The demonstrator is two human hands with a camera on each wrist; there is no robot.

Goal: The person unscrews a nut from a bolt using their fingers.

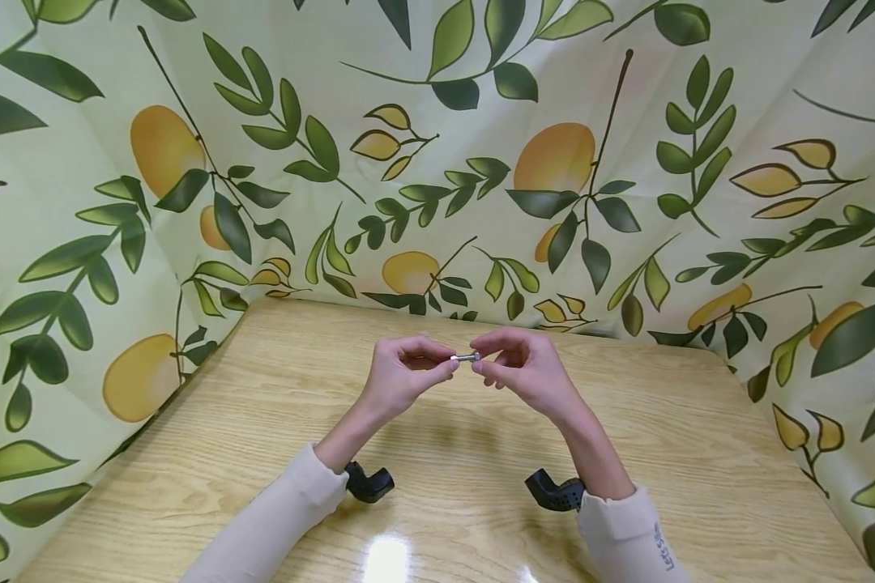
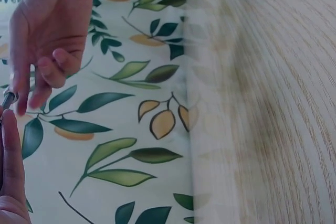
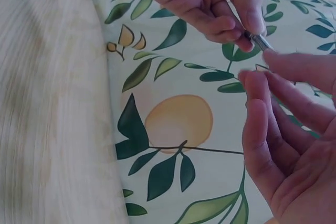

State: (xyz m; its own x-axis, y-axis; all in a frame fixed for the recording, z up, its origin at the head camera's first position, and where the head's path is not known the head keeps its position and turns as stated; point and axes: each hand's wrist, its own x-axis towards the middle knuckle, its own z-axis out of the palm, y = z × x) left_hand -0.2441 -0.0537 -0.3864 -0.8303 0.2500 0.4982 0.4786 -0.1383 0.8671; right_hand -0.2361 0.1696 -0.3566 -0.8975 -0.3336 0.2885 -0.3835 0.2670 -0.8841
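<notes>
A small silver bolt (image 1: 466, 357) is held level between the two hands, above the table. My left hand (image 1: 401, 372) pinches its left end between thumb and fingers. At the wider right end, my right hand (image 1: 528, 368) has its thumb and index finger around the metal. In the right wrist view the threaded shank of the bolt (image 3: 259, 42) shows between the left hand (image 3: 199, 3) and the right hand (image 3: 294, 140). Only a short piece of the bolt (image 2: 8, 99) appears at the left edge of the left wrist view; the fingertips cover its ends.
Beneath both hands lies a light wood-grain table (image 1: 437, 486). Cloth with printed leaves and fruit (image 1: 452, 146) hangs behind the table and along its sides. Black wrist mounts (image 1: 370, 483) stick out by the pale sleeves (image 1: 284, 510).
</notes>
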